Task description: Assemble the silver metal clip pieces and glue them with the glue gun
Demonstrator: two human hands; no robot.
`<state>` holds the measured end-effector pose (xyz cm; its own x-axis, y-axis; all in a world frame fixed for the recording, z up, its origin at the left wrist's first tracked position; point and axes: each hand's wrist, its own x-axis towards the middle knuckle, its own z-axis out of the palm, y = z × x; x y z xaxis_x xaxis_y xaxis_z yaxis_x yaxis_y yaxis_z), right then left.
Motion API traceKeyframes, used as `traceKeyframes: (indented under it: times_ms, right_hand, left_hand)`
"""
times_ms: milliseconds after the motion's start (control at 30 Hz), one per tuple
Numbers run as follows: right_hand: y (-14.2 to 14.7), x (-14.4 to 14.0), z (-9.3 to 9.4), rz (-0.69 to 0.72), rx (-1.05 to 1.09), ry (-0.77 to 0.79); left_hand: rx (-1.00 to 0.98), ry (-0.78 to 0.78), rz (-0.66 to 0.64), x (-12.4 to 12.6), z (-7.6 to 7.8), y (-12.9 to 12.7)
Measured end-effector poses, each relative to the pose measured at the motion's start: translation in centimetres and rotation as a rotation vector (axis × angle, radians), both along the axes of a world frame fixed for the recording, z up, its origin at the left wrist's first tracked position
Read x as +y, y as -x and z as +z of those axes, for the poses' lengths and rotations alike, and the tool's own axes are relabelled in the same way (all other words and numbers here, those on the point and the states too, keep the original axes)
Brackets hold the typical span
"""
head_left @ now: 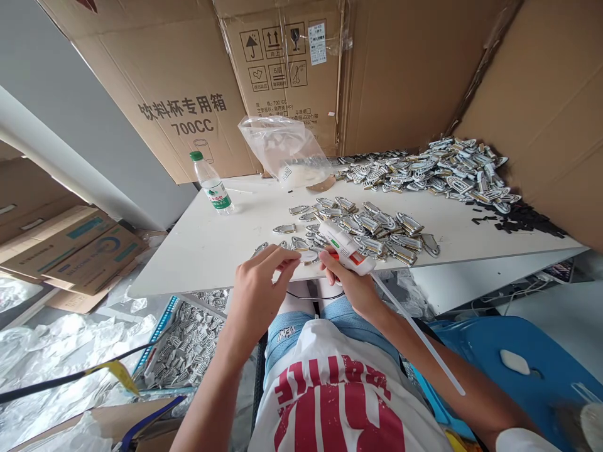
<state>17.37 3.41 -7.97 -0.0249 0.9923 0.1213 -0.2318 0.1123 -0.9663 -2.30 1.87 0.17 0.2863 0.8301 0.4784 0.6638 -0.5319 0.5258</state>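
Through my remote feed, the left hand (259,276) pinches a small pale piece (308,256) between thumb and forefinger at the tabletop's (188,251) near edge. I see the piece's long axis running left to right, toward the right hand (352,285), whose fingers wrap a white glue gun (340,242). Its front slants forward-left, past the piece. Beyond lie loose boat-shaped parts (369,243), then their larger heap (461,169).

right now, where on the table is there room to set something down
Free: the table between bottle and left front edge, and between near pile and black strips. Crowded: around the glue gun and at the back-right heap.
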Motion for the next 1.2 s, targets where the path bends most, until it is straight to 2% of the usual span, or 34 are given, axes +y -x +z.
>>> traceKeyframes:
  times_ms: [400,567,933,1200]
  right_hand:
    - [0.0,0.1,-0.3,-0.007,-0.029,-0.002]
    - [0.0,-0.1,-0.1,-0.005,-0.048,-0.011]
    - [0.0,0.0,-0.2,-0.003,-0.050,-0.005]
    - [-0.1,-0.1,-0.2,-0.003,-0.045,0.001]
  left_hand:
    - [-0.273,0.249,-0.110,0.3,1.0,1.4]
    - [-0.245,0.235,-0.071,0.3,1.2,1.7]
    - [-0.385,0.327,-0.078,0.4,1.3,1.9]
    - [-0.375,0.254,-0.106,0.6,1.4,2.1]
